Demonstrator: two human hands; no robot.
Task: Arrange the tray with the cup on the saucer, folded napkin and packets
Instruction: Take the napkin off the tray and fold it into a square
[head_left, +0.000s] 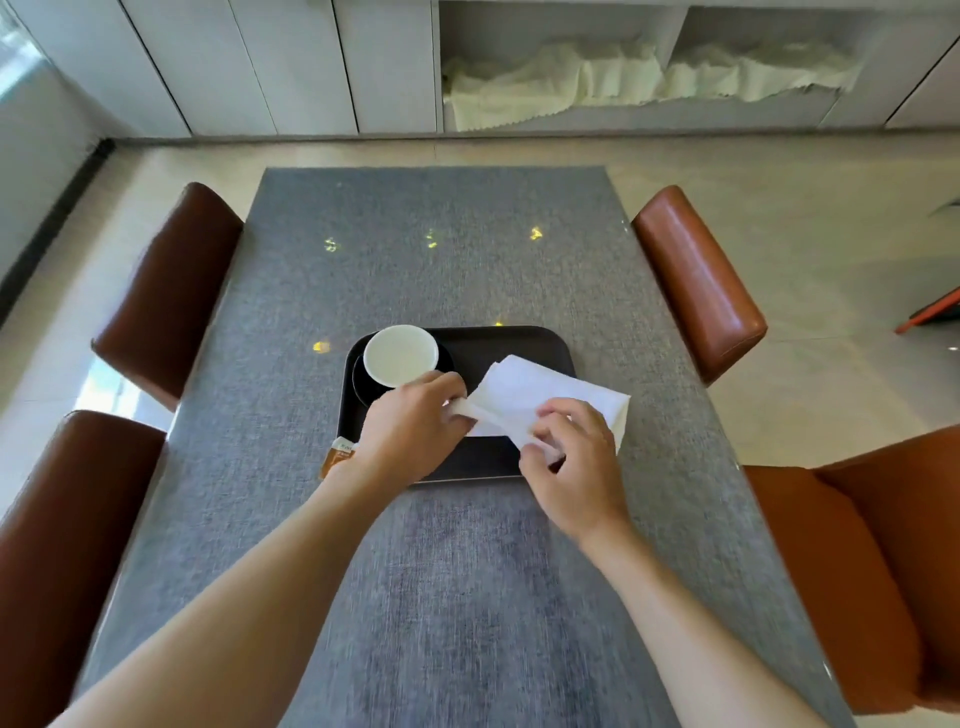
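Observation:
A black tray (509, 343) lies in the middle of the grey table. In its far left corner a white cup (400, 355) stands on a dark saucer (363, 387). Both hands hold a white napkin (540, 389) above the tray's right half. My left hand (410, 421) pinches the napkin's left corner, and my right hand (571, 452) grips its near edge. The napkin's right corner reaches past the tray's right rim. An orange packet (337, 457) lies on the table by the tray's near left corner, partly hidden under my left wrist.
The grey table (441, 249) has brown chairs on the left (166, 291) and orange-brown chairs on the right (696, 280). White cabinets with pale cloth (623, 78) on open shelves stand beyond the table's far end.

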